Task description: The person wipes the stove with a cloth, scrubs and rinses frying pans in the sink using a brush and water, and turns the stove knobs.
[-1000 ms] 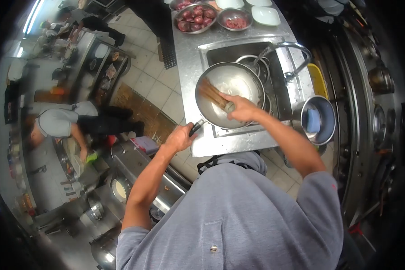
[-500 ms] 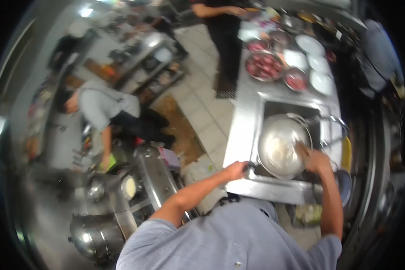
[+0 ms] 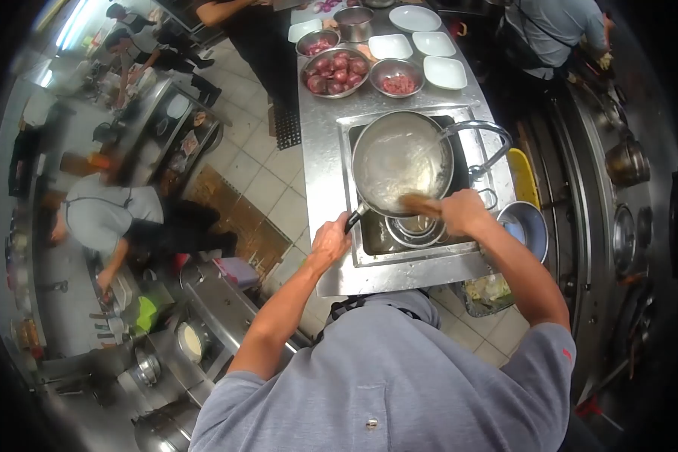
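A round metal frying pan [image 3: 392, 158] with water in it is held over the sink [image 3: 448, 258], under the curved faucet [image 3: 497, 134]. My left hand [image 3: 330, 239] is wrapped round its black handle. In my right hand [image 3: 465, 213] is a brown scrub brush [image 3: 420, 204], its bristle end at the near right edge of the pan. Foam or stirred water shows beside the brush. Below the pan's near edge, a metal bowl [image 3: 416, 232] sits in the sink, partly hidden.
Bowls of red onions [image 3: 337, 75] and chopped meat [image 3: 397, 79] stand beyond the sink with white plates [image 3: 444, 73]. A grey pot [image 3: 523, 230] and yellow container [image 3: 521, 177] are at right. Co-workers stand left [image 3: 113, 215], ahead [image 3: 248, 38] and right [image 3: 557, 34].
My view has turned, so the counter appears farther left. The pan has moved toward the far side of the sink, uncovering the bowl beneath. The brush is now at the pan's near edge.
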`<move>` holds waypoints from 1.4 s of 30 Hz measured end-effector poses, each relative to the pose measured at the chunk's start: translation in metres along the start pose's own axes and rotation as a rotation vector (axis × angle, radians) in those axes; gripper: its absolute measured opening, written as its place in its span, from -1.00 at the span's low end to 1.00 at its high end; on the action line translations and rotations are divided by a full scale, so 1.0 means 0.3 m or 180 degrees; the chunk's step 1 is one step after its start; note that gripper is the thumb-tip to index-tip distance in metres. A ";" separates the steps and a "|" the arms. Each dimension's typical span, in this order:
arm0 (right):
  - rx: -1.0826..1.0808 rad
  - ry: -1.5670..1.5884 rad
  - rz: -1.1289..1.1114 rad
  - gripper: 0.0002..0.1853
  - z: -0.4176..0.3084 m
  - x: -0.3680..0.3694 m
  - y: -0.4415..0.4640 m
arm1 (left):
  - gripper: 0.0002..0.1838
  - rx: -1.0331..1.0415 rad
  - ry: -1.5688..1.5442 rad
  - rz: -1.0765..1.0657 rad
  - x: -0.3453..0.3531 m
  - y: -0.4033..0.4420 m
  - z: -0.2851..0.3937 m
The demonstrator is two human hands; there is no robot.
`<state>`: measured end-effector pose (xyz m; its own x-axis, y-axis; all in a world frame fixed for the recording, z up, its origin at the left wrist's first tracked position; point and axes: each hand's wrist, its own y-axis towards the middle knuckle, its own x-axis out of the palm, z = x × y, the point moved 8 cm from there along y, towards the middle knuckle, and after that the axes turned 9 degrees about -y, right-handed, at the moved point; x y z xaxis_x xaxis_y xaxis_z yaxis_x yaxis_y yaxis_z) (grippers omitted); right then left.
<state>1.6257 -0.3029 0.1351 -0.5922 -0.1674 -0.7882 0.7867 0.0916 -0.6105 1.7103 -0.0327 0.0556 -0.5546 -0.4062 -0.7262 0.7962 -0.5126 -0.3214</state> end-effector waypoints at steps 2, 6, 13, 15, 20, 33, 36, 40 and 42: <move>0.0181 -0.0186 0.0008 -0.41 0.048 0.074 0.046 | -0.61 -0.0038 0.0397 0.0109 -0.045 0.003 -0.001; 0.1021 0.0516 0.1916 -0.13 0.083 0.206 0.159 | -0.53 -0.0110 0.0970 -0.0027 -0.011 -0.001 -0.055; 0.0794 0.2007 0.0998 0.08 -0.250 0.166 0.220 | -0.67 -0.0048 0.0480 0.0061 -0.095 -0.058 0.039; 0.0159 0.2440 0.0728 0.10 -0.295 0.174 0.191 | -0.67 -0.0109 0.0494 0.0024 -0.084 -0.084 0.007; -0.0541 0.2240 0.0683 0.05 -0.193 0.115 0.066 | -0.68 -0.0021 0.0322 0.0041 -0.111 -0.123 -0.038; -0.0324 0.1631 0.0304 -0.14 -0.357 -0.043 0.050 | -0.71 -0.0217 0.0541 -0.0750 -0.161 -0.227 0.068; -0.0239 0.1327 0.0103 -0.16 -0.284 0.049 0.132 | -0.75 -0.0228 0.0503 -0.0619 -0.170 -0.272 0.087; 0.0340 0.1190 0.0063 -0.35 -0.248 0.078 0.210 | -0.78 -0.0265 0.0293 -0.0617 -0.112 -0.282 0.114; 0.0077 0.1114 -0.0129 -0.23 -0.324 0.058 0.125 | -0.79 -0.0224 0.0388 -0.0331 -0.136 -0.288 0.138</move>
<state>1.6280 -0.2070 0.0911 -0.6437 0.1765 -0.7447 0.7627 0.0679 -0.6432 1.6541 -0.0032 0.1382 -0.6048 -0.2569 -0.7538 0.7535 -0.4910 -0.4373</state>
